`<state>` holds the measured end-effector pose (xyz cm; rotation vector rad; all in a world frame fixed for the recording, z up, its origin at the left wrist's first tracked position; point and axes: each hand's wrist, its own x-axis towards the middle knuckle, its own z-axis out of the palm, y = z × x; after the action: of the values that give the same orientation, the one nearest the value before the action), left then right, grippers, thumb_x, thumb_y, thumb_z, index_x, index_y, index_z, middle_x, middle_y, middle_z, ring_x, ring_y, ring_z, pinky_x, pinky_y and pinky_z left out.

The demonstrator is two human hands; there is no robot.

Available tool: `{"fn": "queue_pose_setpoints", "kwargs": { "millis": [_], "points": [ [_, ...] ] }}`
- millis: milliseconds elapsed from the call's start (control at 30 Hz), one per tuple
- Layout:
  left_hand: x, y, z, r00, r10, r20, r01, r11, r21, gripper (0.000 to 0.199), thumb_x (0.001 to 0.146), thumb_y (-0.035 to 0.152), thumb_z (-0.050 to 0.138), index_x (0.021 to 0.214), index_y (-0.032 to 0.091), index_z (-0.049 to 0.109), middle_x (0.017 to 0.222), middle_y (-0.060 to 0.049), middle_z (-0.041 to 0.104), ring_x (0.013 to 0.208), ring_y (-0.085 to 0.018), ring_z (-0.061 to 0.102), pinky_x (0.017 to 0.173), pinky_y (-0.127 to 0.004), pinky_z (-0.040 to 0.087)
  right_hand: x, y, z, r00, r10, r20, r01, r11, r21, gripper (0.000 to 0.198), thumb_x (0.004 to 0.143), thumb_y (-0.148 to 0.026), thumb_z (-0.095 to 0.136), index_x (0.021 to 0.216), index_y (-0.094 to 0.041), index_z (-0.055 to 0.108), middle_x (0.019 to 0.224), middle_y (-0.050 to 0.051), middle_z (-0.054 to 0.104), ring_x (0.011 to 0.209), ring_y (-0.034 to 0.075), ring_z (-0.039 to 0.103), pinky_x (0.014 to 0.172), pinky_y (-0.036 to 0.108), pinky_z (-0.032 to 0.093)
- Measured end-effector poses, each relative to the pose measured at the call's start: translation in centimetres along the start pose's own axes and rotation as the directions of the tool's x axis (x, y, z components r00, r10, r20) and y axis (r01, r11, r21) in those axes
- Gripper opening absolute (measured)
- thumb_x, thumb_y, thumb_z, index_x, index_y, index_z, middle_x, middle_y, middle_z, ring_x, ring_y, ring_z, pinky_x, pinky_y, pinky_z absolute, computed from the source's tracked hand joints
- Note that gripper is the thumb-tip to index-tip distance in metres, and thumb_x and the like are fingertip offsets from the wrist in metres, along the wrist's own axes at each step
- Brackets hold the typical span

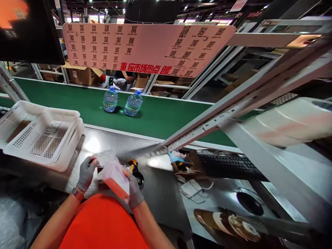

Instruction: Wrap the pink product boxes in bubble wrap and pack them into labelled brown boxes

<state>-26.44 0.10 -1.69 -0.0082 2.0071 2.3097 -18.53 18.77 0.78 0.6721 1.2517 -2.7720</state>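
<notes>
We held a small bagged package (pixel 114 176), a flat orange-edged item wrapped in clear plastic film, close in front of our chest and just above the near edge of the steel bench (pixel 155 186). Our left hand (pixel 86 173), in a grey glove, pinched the loose film at the package's upper left corner, its grip closed on the plastic. Our right hand (pixel 135 192), gloved the same, cupped the package's lower right side, fingers clamped around its edge. A watch band sat on the left wrist.

We judged the package light and fairly stiff at its core, but the film around it looked loose, crinkly and slippery, likely to slide under gloved fingers. The firm orange edge seemed the better place to take hold; the slack plastic at the top would give only a weak purchase.

Just right of the package a yellow-and-black handheld scanner (pixel 135 170) lay on the bench. Left of the package stood stacked white plastic baskets (pixel 41 133). Beyond the package ran a green conveyor belt (pixel 160 116) carrying two large water bottles (pixel 121 101) side by side. Well to the right of the package lay a black keyboard (pixel 228 166), with a mouse (pixel 249 203) nearer us, and a pink sign of QR codes (pixel 145 48) hung overhead.
</notes>
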Motion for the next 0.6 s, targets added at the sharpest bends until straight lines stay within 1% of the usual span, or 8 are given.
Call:
{"fn": "queue_pose_setpoints", "kwargs": {
  "millis": [67,133,167,233,333,400,500,600],
  "points": [
    [-0.6,-0.7,0.2,0.999,0.038,0.031,-0.041,0.993,0.110,0.034,0.085,0.053,0.079,0.084,0.020,0.071,0.076,-0.002,0.072,0.074,-0.018,0.068,0.072,-0.029,0.056,0.2,-0.1,-0.1,0.998,0.035,-0.049,-0.031,0.997,0.076,0.035,0.063,-0.048,0.097,0.080,-0.022,0.081,0.087,0.007,0.084,0.082,0.028,0.076,0.077,0.038,0.066],
    [-1.7,-1.4,0.5,0.995,0.039,0.091,-0.053,0.986,0.156,0.032,0.087,0.052,0.075,0.079,0.021,0.070,0.075,-0.002,0.071,0.073,-0.018,0.067,0.071,-0.029,0.055,0.5,0.1,-0.5,0.996,0.032,-0.089,-0.022,0.994,0.110,0.035,0.060,-0.046,0.098,0.079,-0.023,0.080,0.085,0.005,0.084,0.080,0.026,0.076,0.076,0.036,0.067],
    [-2.2,-1.6,0.7,0.992,0.038,0.117,-0.057,0.985,0.165,0.032,0.089,0.052,0.072,0.079,0.021,0.069,0.074,-0.002,0.071,0.072,-0.018,0.066,0.070,-0.029,0.054,0.6,0.2,-0.6,0.994,0.041,-0.101,-0.029,0.993,0.115,0.034,0.060,-0.046,0.098,0.079,-0.023,0.080,0.084,0.005,0.084,0.079,0.026,0.077,0.077,0.036,0.068],
    [-3.1,-1.7,1.0,0.987,0.055,0.151,-0.083,0.978,0.190,0.032,0.093,0.050,0.066,0.078,0.022,0.067,0.072,-0.001,0.069,0.070,-0.018,0.064,0.069,-0.028,0.053,0.6,0.5,-0.7,0.993,0.071,-0.095,-0.059,0.991,0.124,0.035,0.065,-0.051,0.095,0.083,-0.023,0.082,0.090,0.007,0.085,0.084,0.029,0.079,0.083,0.040,0.069],
    [-3.6,-1.5,1.1,0.976,0.154,0.155,-0.193,0.940,0.282,0.025,0.095,0.043,0.060,0.083,0.022,0.067,0.078,-0.003,0.071,0.074,-0.019,0.065,0.072,-0.030,0.053,0.3,1.1,-0.6,0.993,0.085,-0.084,-0.075,0.990,0.118,0.042,0.067,-0.056,0.092,0.090,-0.021,0.084,0.102,0.012,0.087,0.099,0.038,0.081,0.093,0.049,0.069],
    [-3.5,-1.3,1.0,0.960,0.239,0.148,-0.277,0.892,0.356,0.019,0.095,0.037,0.058,0.088,0.023,0.068,0.083,-0.004,0.073,0.077,-0.020,0.066,0.074,-0.030,0.053,0.1,1.4,-0.5,0.993,0.059,-0.105,-0.049,0.993,0.104,0.045,0.066,-0.056,0.091,0.092,-0.020,0.083,0.106,0.014,0.086,0.102,0.041,0.081,0.094,0.052,0.069],
    [-3.4,-1.1,0.9,0.911,0.374,0.174,-0.412,0.810,0.417,0.015,0.098,0.028,0.056,0.090,0.023,0.067,0.083,-0.003,0.071,0.077,-0.019,0.066,0.073,-0.029,0.053,0.1,1.8,-0.5,0.990,0.001,-0.140,0.011,0.996,0.085,0.043,0.069,-0.054,0.089,0.095,-0.020,0.082,0.104,0.014,0.086,0.099,0.039,0.080,0.090,0.052,0.068],
    [-3.2,-0.7,1.1,0.828,0.510,0.233,-0.559,0.714,0.423,0.017,0.102,0.020,0.054,0.090,0.023,0.066,0.083,-0.002,0.069,0.077,-0.017,0.065,0.073,-0.028,0.052,0.2,1.9,-0.6,0.995,0.004,-0.102,0.000,0.999,0.044,0.044,0.075,-0.057,0.084,0.094,-0.017,0.082,0.098,0.016,0.084,0.093,0.040,0.079,0.085,0.052,0.068]
  ]
}}
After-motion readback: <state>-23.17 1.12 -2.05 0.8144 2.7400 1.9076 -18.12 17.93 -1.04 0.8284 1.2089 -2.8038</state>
